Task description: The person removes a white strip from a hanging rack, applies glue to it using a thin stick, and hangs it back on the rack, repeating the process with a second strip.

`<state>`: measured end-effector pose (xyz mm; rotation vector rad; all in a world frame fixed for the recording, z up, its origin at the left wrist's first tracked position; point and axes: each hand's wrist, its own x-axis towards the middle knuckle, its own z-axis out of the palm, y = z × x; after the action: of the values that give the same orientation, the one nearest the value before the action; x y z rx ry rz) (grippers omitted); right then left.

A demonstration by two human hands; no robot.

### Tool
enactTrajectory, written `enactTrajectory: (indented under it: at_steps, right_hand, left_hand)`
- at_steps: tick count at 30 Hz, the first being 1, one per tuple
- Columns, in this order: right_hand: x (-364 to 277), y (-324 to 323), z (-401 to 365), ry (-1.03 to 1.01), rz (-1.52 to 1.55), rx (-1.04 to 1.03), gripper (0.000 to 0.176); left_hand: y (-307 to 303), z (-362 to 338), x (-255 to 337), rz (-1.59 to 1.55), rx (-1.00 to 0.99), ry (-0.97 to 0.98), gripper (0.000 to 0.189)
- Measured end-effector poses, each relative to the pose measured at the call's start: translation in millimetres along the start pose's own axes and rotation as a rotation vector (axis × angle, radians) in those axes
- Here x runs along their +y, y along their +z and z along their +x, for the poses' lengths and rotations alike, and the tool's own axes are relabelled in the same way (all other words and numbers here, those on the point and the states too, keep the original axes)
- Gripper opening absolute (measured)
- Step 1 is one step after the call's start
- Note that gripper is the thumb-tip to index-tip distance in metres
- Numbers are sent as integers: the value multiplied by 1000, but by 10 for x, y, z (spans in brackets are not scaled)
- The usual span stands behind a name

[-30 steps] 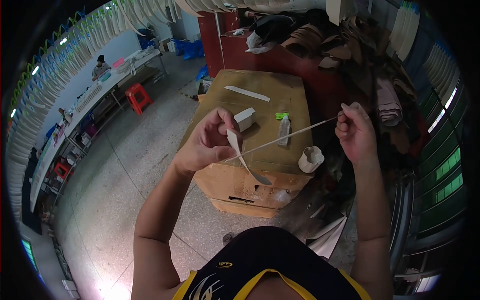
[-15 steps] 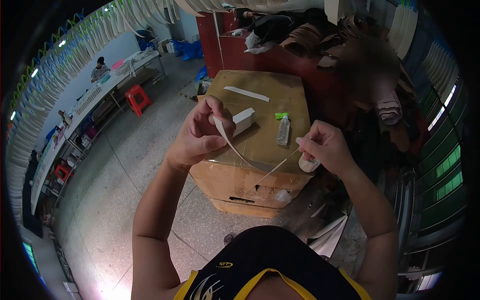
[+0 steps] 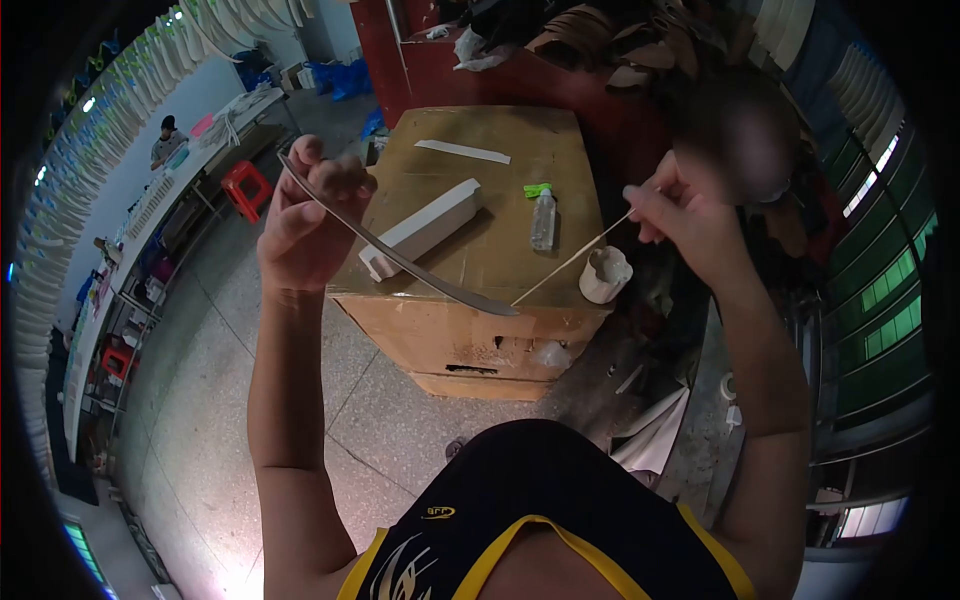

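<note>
My left hand (image 3: 310, 225) pinches a thin, curved pale strip (image 3: 400, 262) near its upper end. The strip bows down and to the right over the front edge of a cardboard box (image 3: 500, 220). Between the fingertips of my right hand (image 3: 690, 205) is a slender wooden stick (image 3: 580, 250), slanting down so its tip comes right by the strip's lower end. On the box top are a long white carton (image 3: 428, 228), a clear bottle (image 3: 543, 222) with a bright green clip (image 3: 537, 190), a flat white strip (image 3: 462, 152) and, at the right front corner, a small whitish cup (image 3: 605, 276).
Behind the box stands a dark red surface (image 3: 480, 75) piled with brown curled pieces (image 3: 575, 35). To the left are a red stool (image 3: 245, 190) and a long worktable (image 3: 185, 185) with a person (image 3: 168, 143) behind it. Many pale strips (image 3: 110, 110) hang overhead.
My left hand has moved left and up, turning the strip so its length shows. My right hand has risen with the stick. The view has shifted, uncovering the carton and the cup.
</note>
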<state>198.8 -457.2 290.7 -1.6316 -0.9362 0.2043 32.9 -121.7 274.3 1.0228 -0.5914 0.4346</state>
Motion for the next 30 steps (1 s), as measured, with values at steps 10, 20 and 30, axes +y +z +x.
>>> enactTrajectory:
  at_steps: [10,20,30]
  right_hand:
    - [-477,-673,45,-260,-389,328,21]
    - [387,-219,44,-157,-607,178,23]
    - [-91,-1071,-91,-179,-346,308,20]
  left_hand:
    - [-7,103,-12,-2,-38,-10,44]
    - [292,462,14,270,-14,-26,47]
    - [1160,1346,-57,457,-103,77,35]
